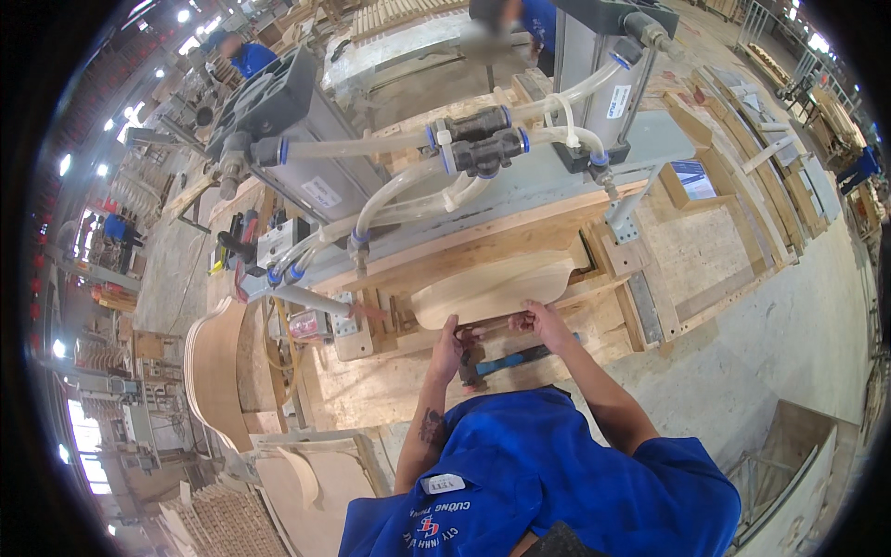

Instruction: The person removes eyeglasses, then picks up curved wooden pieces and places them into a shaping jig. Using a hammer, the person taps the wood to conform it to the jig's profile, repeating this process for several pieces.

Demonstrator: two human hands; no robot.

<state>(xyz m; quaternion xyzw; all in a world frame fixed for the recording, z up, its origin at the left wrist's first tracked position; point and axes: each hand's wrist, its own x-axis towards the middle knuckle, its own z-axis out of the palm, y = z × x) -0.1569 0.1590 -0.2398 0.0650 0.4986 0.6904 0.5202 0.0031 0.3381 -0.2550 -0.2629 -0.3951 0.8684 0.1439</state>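
Observation:
A pale wooden panel with a wavy outline (492, 288) lies in the wooden press frame in front of me. Along its near side runs a thin dark reddish strip (490, 327). My left hand (447, 351) is closed at the strip's left end, thumb on top. At the other end my right hand (546, 327) has its fingers curled in a pinch on it. The strip's exact kind does not show. Just below the hands, a hammer with a blue handle (515, 360) lies on the wooden bench, its dark head toward the left.
Two pneumatic cylinders (316, 139) with clear hoses (399, 190) stand over the frame. Curved wooden pieces (218, 371) stand at the left, and stacked wood (223, 520) lies lower left. An open cardboard box (696, 181) sits at the right. Other people in blue work beyond.

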